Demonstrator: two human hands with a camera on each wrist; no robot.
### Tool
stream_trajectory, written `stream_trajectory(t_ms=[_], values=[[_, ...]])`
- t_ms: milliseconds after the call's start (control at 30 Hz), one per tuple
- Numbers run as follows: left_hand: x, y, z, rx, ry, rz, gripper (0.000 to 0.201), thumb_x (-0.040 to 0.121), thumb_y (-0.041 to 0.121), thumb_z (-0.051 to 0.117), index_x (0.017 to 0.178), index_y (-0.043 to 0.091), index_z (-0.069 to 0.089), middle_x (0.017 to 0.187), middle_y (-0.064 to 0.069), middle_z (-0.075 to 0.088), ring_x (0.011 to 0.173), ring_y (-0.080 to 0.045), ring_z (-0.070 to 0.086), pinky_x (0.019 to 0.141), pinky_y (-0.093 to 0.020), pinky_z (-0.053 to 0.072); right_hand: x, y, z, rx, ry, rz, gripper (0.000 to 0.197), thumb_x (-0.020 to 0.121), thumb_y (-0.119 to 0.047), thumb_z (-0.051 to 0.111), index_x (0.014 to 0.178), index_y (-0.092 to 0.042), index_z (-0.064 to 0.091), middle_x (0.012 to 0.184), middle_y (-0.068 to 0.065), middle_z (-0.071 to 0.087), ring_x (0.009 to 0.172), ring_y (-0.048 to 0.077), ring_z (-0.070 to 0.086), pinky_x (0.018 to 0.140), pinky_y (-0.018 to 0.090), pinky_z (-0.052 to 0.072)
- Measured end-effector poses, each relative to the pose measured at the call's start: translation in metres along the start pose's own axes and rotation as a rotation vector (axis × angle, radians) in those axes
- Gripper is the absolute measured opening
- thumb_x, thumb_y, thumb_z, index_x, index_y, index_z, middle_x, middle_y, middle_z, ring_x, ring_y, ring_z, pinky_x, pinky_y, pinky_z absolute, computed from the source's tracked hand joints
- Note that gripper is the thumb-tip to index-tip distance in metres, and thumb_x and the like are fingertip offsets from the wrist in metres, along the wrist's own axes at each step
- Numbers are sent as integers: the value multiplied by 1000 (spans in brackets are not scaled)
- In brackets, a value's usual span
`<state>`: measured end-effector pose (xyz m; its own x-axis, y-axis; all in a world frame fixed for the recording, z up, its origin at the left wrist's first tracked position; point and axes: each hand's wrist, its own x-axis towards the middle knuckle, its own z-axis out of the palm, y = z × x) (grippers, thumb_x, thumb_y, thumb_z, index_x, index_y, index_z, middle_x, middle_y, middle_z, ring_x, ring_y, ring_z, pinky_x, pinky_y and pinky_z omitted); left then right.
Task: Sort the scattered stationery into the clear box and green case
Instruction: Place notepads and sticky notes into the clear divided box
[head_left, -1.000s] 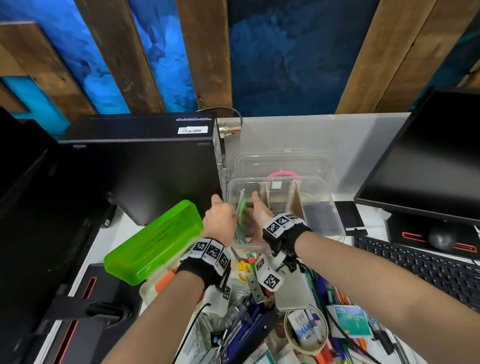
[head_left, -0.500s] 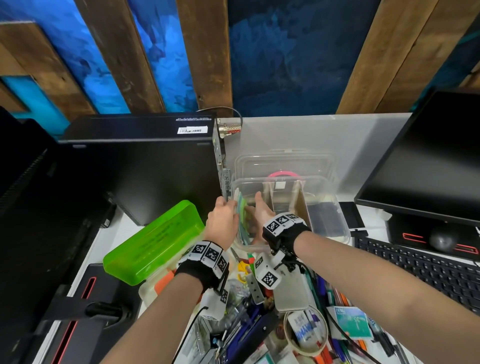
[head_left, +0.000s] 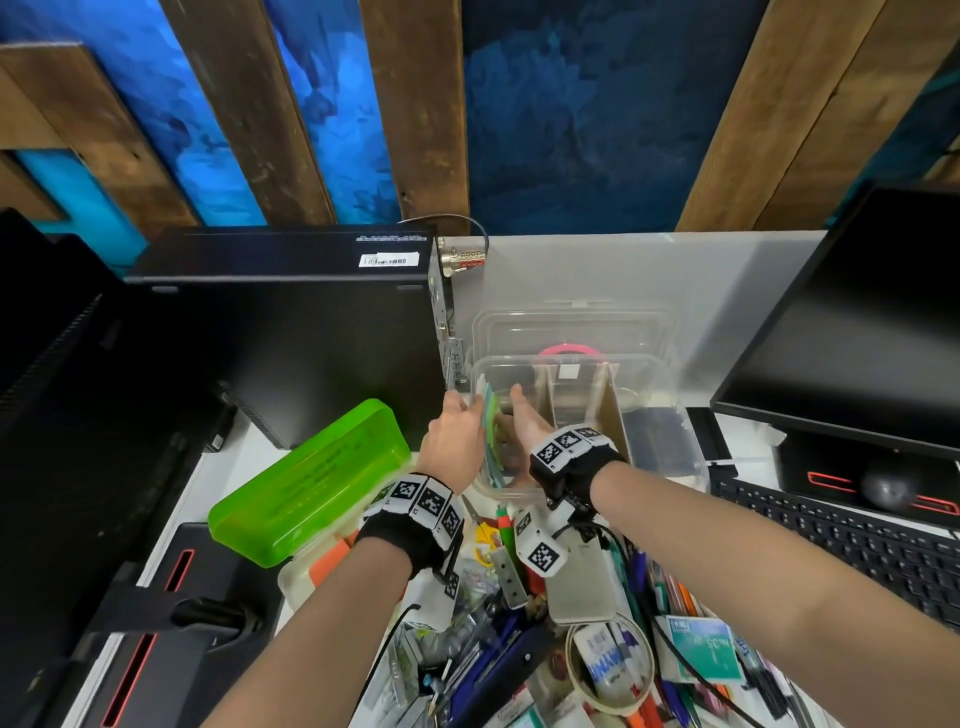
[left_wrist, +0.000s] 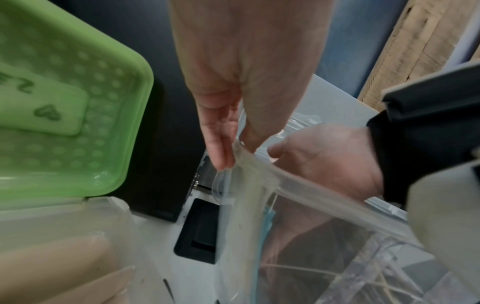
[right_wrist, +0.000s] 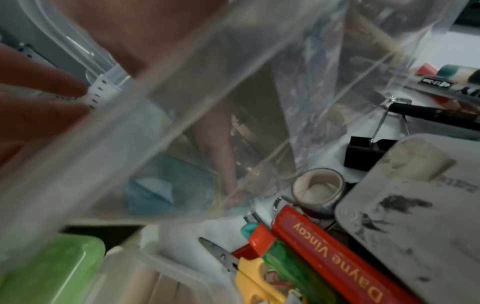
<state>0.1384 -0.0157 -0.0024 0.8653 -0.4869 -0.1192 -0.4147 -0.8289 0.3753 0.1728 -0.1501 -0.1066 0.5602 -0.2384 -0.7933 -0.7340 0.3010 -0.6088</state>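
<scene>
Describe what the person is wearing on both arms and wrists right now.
Bare forearms, no sleeves. Each wrist has a black band ringed with white tiles bearing black square fiducial markers. White camera housings hang under both wrists; the right one carries another marker. Thin black cables trail from them.

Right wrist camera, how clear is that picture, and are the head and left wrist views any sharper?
Right wrist view: the clear box wall fills the near field, smeared and out of focus, though the red pen lettering stays readable. Left wrist view: soft throughout, the green case blurred. Head view: sharpest, but wide-angle bending curves the monitor edges, and the dark computer tower loses detail.
</scene>
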Motion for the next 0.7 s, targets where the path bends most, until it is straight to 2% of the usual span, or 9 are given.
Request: stream_trajectory(t_ms=[33,67,133,167,267,433,500,567,700], values=[[1,0,0,0,0,2,41,96,12,46,137,13,42,120,-14,39,95,-42,61,85,-51,50,-3,1,2,-25,25,16,137,41,-100,32,149,-17,26,156,12,24,140,32,30,114,53,23],[1,1,0,2,2,0,41,96,12,46,137,13,42,120,-14,39,95,-42,61,85,-51,50,-19,-4,3,-31,37,26,133,46,-98,31,150,-15,24,156,14,22,140,32,30,114,51,24],[0,0,-1,6,12,-6,40,97,16,46,137,15,43,120,-13,40,95,-43,60,84,-51,50,-63,-17,6,-63,49,13,106,75,-85,25,151,-10,20,156,19,19,140,34,29,115,50,23],[-1,0,-2,3,18,-8,39,98,19,45,137,16,44,120,-13,41,96,-43,60,84,-51,50,-71,-20,5,-64,53,24,99,80,-80,24,150,-10,21,154,21,23,137,37,33,112,52,27],[-5,-2,-2,-21,36,-13,38,100,25,43,137,18,45,122,-12,41,97,-42,59,85,-51,49,-61,-16,-2,-49,3,55,112,64,-88,29,147,-13,30,144,23,40,124,41,48,101,60,38],[-8,-3,-2,-25,60,-6,37,101,29,39,135,18,48,123,-11,42,96,-42,59,85,-51,49,-43,-11,1,-64,56,48,121,60,-90,27,150,-7,20,153,22,25,135,36,35,113,50,29],[-11,-3,-4,-21,75,4,38,101,31,39,136,19,47,123,-11,43,96,-41,60,84,-48,50,-72,-17,4,-62,51,49,116,67,-89,23,151,-8,17,155,23,18,138,37,30,114,49,25],[-15,-4,-6,4,103,21,39,101,33,39,136,20,47,124,-9,43,94,-38,61,79,-45,50,-91,-23,4,-66,48,5,96,84,-78,18,150,-8,16,155,23,16,140,38,25,115,49,22],[-26,-9,-9,23,259,67,34,100,33,40,127,18,52,113,-6,50,93,-26,60,71,-36,49,-119,-30,0,-180,94,-225,79,95,-64,19,150,-7,19,155,19,20,143,33,23,117,46,18]])
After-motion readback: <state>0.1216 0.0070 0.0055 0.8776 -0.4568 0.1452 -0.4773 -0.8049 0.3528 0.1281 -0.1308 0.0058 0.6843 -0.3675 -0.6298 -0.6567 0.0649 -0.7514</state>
